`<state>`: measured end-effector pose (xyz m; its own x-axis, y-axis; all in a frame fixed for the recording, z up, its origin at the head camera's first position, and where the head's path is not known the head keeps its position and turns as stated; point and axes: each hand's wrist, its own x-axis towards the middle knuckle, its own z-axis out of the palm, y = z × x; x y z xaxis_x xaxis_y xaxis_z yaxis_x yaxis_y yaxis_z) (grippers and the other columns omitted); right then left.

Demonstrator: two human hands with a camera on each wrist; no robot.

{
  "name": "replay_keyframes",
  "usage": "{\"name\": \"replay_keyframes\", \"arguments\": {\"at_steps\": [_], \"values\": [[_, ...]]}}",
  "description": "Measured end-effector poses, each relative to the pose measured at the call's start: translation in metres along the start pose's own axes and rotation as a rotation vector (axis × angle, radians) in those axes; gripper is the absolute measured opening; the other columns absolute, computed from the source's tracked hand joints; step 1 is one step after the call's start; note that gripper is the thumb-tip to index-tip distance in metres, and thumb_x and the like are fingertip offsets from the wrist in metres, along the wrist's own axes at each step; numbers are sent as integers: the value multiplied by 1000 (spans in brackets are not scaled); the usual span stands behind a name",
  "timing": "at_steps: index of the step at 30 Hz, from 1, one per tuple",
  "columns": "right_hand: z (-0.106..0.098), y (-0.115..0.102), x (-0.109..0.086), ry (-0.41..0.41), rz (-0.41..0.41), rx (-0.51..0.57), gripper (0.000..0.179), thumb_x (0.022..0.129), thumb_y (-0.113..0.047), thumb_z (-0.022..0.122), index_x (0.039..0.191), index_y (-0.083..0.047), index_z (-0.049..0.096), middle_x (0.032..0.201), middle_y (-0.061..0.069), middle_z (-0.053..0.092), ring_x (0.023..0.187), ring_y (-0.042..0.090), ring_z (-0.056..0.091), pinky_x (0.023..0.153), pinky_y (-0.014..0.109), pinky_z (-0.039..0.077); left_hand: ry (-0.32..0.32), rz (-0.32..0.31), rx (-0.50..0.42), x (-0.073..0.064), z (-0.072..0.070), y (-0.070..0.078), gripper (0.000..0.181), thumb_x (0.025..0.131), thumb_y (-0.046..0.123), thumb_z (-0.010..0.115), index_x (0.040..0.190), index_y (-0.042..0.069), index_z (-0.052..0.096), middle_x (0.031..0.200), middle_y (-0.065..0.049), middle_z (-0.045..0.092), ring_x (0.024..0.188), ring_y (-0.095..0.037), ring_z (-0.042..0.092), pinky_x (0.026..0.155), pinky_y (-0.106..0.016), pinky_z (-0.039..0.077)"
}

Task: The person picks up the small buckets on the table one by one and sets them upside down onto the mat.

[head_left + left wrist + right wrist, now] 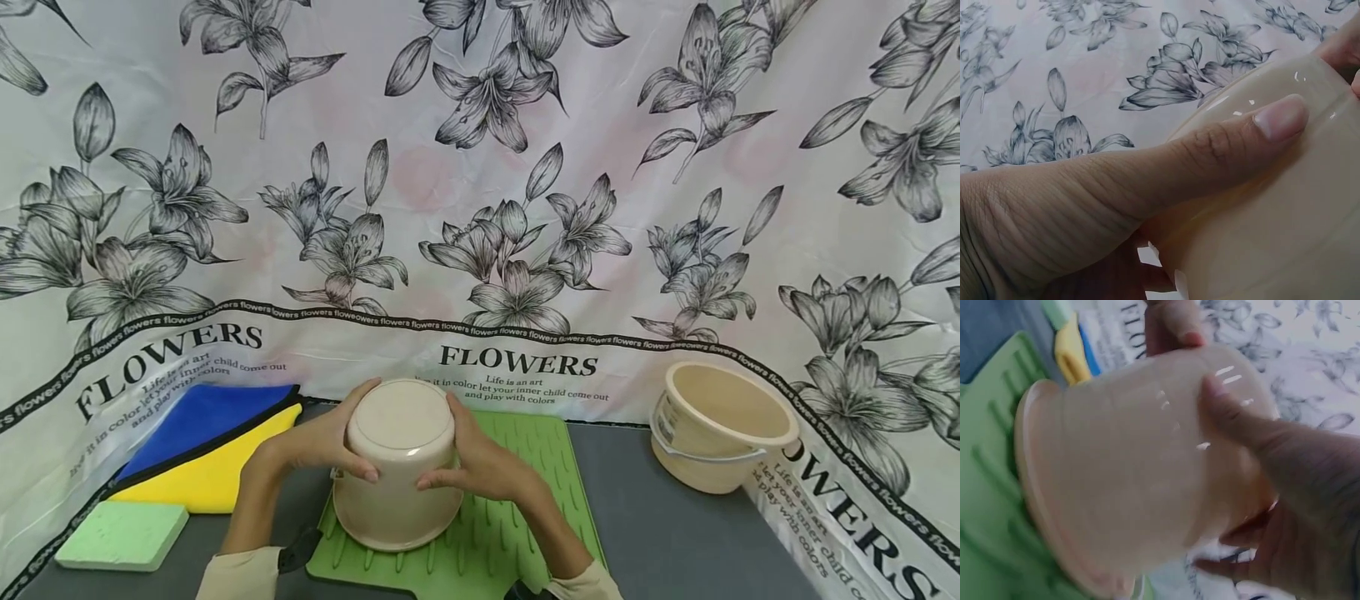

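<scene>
Both hands grip a beige plastic bucket (397,492) turned upside down, its base facing up and its rim low over a green ridged drying mat (525,450). My left hand (318,437) wraps its left side near the base, thumb across the front. On the opposite side my right hand (487,458) holds it the same way, thumb pointing inward. The left wrist view shows the left thumb pressed along the bucket wall (1260,225). In the right wrist view the bucket's wide rim (1029,469) is at the mat's ridges.
A second beige bucket (712,467) with a wire handle stands upright at the right. At the left lie a blue and yellow cloth (202,450) and a pale green sponge block (122,536). A flower-printed sheet (517,275) covers the wall behind the grey table (660,542).
</scene>
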<state>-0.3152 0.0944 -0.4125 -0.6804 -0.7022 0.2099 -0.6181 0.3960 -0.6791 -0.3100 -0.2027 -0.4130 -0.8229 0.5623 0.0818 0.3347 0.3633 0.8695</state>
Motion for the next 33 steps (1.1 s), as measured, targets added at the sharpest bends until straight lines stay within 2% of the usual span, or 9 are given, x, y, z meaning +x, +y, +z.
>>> {"name": "replay_keyframes", "arguments": {"at_steps": [3, 7, 9, 14, 16, 22, 23, 28, 33], "values": [[5, 0, -7, -15, 11, 24, 128, 85, -40, 86, 168, -21, -9, 173, 12, 20, 161, 28, 24, 131, 54, 26, -7, -9, -9, -6, 4, -2, 141, 76, 37, 94, 168, 15, -11, 162, -27, 35, 144, -42, 45, 116, -66, 40], [2, -2, -11, -50, 17, 23, 129, 89, -39, 83, 166, -23, -20, 177, 11, 6, 164, 27, 16, 131, 54, 24, -23, -12, 7, -6, 2, 0, 141, 76, 37, 94, 167, 13, -12, 161, -29, 35, 144, -42, 46, 116, -66, 41], [-3, -2, -13, -67, 13, 31, 126, 91, -35, 81, 166, -22, -19, 178, 11, 3, 164, 28, 18, 131, 53, 25, -23, -14, 9, -6, 1, 1, 142, 76, 36, 94, 167, 13, -12, 162, -29, 34, 145, -43, 45, 117, -67, 39], [-21, -1, -22, -84, 78, -62, 116, 97, -36, 74, 167, -14, -15, 177, 12, -10, 162, 36, 20, 130, 54, 26, -18, -5, 7, -3, 0, 5, 141, 77, 37, 94, 168, 16, -11, 164, -28, 32, 147, -45, 42, 119, -71, 34], [-28, -1, -27, -79, 107, -113, 110, 99, -39, 71, 168, -13, -10, 177, 12, -6, 161, 39, 22, 130, 55, 26, -24, 1, 12, -3, -1, 6, 140, 77, 36, 93, 168, 15, -11, 163, -28, 32, 147, -45, 41, 118, -70, 34], [-57, -14, -42, 3, 152, -215, 88, 101, -43, 69, 169, -16, 19, 175, 15, 21, 161, 42, 22, 126, 65, 30, -21, -10, -3, -6, -3, 4, 138, 78, 34, 92, 168, 17, -12, 164, -26, 33, 149, -44, 39, 119, -71, 34], [-62, -16, -45, 22, 157, -222, 86, 101, -42, 69, 168, -16, 22, 174, 17, 23, 159, 43, 28, 123, 65, 34, -18, -12, -5, -6, -3, 3, 138, 78, 34, 92, 168, 18, -12, 164, -26, 33, 149, -44, 39, 119, -71, 34], [-86, -16, -61, 123, 142, -229, 76, 103, -37, 67, 164, -11, 32, 168, 20, 35, 145, 43, 49, 113, 58, 50, -20, -15, -7, -6, -2, 3, 138, 78, 32, 92, 168, 16, -12, 164, -27, 33, 149, -45, 40, 118, -71, 35], [-109, -10, -84, 258, 144, -235, 68, 104, -31, 66, 160, -6, 39, 162, 23, 43, 140, 44, 53, 110, 57, 52, -27, -6, -10, -5, 0, 4, 139, 78, 32, 92, 168, 16, -12, 164, -28, 32, 149, -46, 39, 118, -72, 33]]}}
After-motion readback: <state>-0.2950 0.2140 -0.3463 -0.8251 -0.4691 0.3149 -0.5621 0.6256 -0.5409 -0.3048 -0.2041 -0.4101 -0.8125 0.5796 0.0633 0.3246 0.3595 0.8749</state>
